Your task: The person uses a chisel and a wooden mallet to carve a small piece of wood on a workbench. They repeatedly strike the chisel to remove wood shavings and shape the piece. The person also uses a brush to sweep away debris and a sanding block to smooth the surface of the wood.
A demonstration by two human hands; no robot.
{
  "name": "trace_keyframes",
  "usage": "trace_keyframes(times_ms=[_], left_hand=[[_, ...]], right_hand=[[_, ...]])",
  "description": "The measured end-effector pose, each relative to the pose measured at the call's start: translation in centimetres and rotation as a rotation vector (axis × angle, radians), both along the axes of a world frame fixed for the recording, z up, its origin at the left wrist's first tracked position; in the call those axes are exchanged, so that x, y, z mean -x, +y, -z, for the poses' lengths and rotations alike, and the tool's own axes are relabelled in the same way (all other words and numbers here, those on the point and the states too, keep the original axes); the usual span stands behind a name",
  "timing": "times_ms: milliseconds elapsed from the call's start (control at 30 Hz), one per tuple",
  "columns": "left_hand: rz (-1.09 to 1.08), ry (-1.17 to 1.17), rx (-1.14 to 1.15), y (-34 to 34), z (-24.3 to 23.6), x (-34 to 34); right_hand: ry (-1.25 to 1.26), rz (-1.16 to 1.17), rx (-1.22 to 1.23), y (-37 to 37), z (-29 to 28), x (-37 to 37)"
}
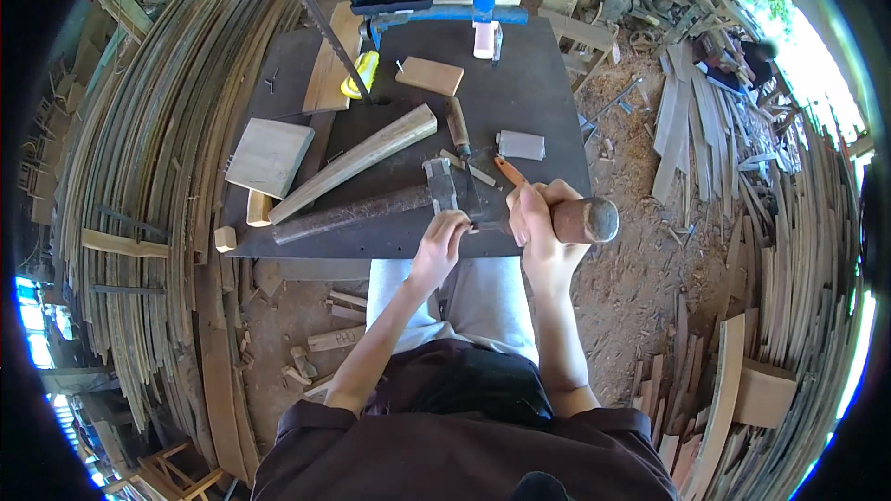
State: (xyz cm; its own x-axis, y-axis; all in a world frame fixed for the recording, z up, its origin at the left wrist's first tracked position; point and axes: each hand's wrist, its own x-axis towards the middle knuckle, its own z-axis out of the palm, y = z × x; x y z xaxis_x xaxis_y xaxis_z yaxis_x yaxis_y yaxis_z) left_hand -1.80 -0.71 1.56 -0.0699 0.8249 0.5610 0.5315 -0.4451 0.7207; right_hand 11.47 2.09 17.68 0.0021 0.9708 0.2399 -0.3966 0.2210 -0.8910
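Right hand (543,223) is gripping a round wooden handle (585,220) at the desk (529,83) edge, its dark blade running left. Left hand (441,246) is pinching that blade (484,215), just beside the hammer (371,207) lying across the desk.

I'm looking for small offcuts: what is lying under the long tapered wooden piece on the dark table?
The long tapered wooden piece rests on the dark table, its lower end crossing a short pale wooden cylinder. Anything directly beneath its middle is covered.
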Motion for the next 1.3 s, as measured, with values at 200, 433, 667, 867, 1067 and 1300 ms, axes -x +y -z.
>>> trace_keyframes(times_ms=[200, 433, 667, 867, 1067, 1300], left_hand=[[0.018, 0.02, 0.028, 0.0, -1.8, 0.0], [0.031, 0.036, 0.006, 0.4, -2.1, 0.2], [0.065, 0.012, 0.107, -0.2, 0.1, 0.9], [0.059, -0.097, 0.126, -0.6, 1.3, 1.1], [0.118, -0.146, 0.188, -0.3, 1.4, 1.3], [0.132, 0.086, 0.03, -0.1, 0.8, 1.4]], right_hand=[[-0.077, 0.025, -0.173, -0.6, -0.9, -1.1], [-0.107, 0.055, -0.157, -0.9, -1.4, -1.0], [-0.141, 0.063, -0.177, -0.5, 1.9, -0.5], [-0.151, -0.009, -0.159, -1.1, 0.8, -0.9], [-0.096, -0.04, -0.22, -1.3, 0.5, -1.7], [-0.08, -0.05, -0.252, -2.0, 0.6, -2.5]])
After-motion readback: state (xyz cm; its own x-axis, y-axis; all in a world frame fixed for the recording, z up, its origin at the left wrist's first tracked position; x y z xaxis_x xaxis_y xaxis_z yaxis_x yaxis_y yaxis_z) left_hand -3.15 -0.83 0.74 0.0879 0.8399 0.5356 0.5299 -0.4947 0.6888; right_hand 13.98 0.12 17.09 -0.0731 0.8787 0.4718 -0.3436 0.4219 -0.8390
